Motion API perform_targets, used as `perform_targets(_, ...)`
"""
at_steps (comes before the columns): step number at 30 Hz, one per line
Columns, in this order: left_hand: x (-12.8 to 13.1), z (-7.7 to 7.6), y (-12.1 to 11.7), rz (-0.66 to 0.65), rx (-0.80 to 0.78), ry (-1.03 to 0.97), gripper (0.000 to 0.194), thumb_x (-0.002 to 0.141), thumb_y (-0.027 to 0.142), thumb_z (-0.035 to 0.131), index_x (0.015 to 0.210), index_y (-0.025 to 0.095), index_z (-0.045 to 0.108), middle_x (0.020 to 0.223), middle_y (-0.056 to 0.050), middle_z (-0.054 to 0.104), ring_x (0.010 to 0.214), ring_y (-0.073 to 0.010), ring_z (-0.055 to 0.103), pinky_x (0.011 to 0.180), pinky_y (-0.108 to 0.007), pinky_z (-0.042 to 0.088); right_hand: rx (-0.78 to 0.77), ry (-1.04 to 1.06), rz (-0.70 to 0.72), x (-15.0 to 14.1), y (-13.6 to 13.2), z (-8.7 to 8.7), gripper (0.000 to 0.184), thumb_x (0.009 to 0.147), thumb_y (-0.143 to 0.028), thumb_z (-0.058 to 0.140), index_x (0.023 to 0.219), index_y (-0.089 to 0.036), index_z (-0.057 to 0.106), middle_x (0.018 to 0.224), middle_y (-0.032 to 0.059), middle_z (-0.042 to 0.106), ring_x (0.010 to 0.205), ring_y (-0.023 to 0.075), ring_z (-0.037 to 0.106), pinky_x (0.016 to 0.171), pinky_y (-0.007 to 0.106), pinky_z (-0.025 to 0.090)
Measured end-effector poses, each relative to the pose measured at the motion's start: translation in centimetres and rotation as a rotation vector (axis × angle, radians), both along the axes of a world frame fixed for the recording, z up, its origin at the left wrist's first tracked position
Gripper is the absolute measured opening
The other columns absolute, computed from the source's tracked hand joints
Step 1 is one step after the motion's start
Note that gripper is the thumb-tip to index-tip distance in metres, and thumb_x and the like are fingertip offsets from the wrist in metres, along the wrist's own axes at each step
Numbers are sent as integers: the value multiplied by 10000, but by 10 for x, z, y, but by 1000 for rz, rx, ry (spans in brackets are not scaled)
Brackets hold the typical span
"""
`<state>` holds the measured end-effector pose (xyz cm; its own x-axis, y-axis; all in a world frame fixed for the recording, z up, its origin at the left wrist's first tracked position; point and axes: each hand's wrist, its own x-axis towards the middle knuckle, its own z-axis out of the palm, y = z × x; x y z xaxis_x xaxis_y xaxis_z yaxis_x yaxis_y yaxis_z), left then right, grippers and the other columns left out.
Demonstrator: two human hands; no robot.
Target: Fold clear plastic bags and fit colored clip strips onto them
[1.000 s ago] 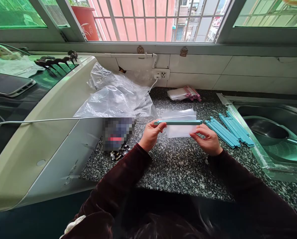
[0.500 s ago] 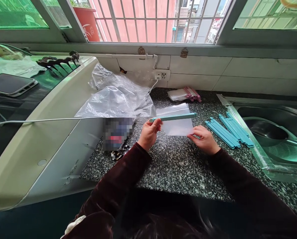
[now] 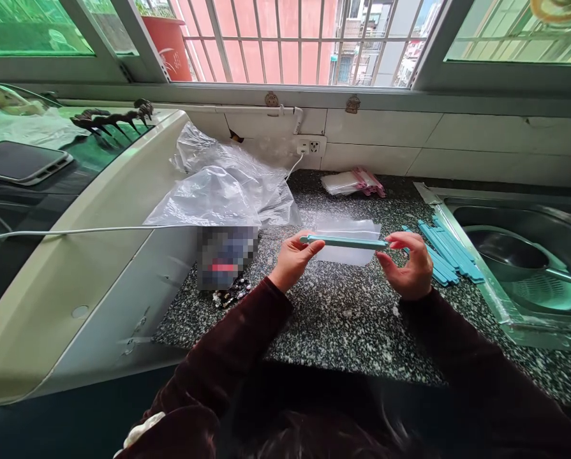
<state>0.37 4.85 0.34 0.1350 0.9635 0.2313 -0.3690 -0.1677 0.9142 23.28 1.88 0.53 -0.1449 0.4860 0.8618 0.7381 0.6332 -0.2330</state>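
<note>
My left hand (image 3: 292, 258) is closed on the left end of a teal bag sealing clip (image 3: 347, 242), thumb in front and fingers behind. The clip lies nearly level across a translucent plastic bag (image 3: 355, 256), which shows above and below it. At the clip's right end is my right hand (image 3: 409, 266), its thumb and index finger apart and curved around that end. The index fingertip appears to touch the clip; the thumb sits just below. Several more teal sealing clips (image 3: 450, 252) lie in a loose pile on the counter behind my right hand.
Crumpled clear plastic (image 3: 228, 178) covers the counter's back left, with a blurred-out object (image 3: 225, 258) before it. Pink-edged bags (image 3: 355, 183) lie near the wall. A sink (image 3: 500, 306) holding a pan (image 3: 510, 247) is at right. A white cable (image 3: 98, 231) crosses at left.
My right hand has let go of the bag's lower right corner and moved up and right to the clip's end. The clip and bag have shifted slightly down and right.
</note>
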Motion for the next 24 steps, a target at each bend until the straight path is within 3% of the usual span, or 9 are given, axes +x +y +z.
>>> perform_targets(5, 2, -2, -2, -33, -15, 63, 437, 579, 516, 769, 552, 143, 543, 567, 50, 440, 561, -68, 376, 553, -219, 308, 72, -231, -56, 1, 0, 3, 185, 791, -209, 631, 971, -248, 612, 868, 28, 665, 803, 165, 603, 721, 310, 480)
perform_targets(10, 1, -11, 1, -22, 22, 249, 440, 589, 569, 737, 655, 147, 630, 664, 0, 581, 666, -123, 501, 679, -267, 396, 101, -274, -87, -1, 1, 4, 135, 795, -206, 631, 927, -230, 645, 832, 25, 685, 765, 154, 598, 706, 295, 469)
perform_targets(17, 3, -16, 8, -13, 265, 661, 185, 672, 352, 724, 740, 182, 698, 885, -57, 673, 967, -224, 547, 928, -375, 406, 174, -214, -116, 5, 6, 22, 106, 786, -205, 638, 890, -209, 654, 814, 30, 681, 751, 160, 598, 702, 297, 492)
perform_targets(21, 6, -16, 26, -74, 171, 690, 141, 647, 289, 715, 663, 158, 668, 865, -50, 673, 918, -203, 571, 911, -343, 411, 140, -187, -180, 21, 28, 29, 83, 795, -266, 619, 833, -208, 664, 796, 29, 681, 750, 172, 607, 704, 313, 489)
perform_targets(24, 14, -17, 46, -211, 29, 614, 209, 619, 339, 715, 639, 145, 640, 696, -10, 639, 707, -144, 566, 745, -281, 443, 55, -151, -244, 36, 57, 29, 126, 792, -305, 600, 793, -201, 672, 771, 37, 678, 735, 185, 600, 694, 328, 482)
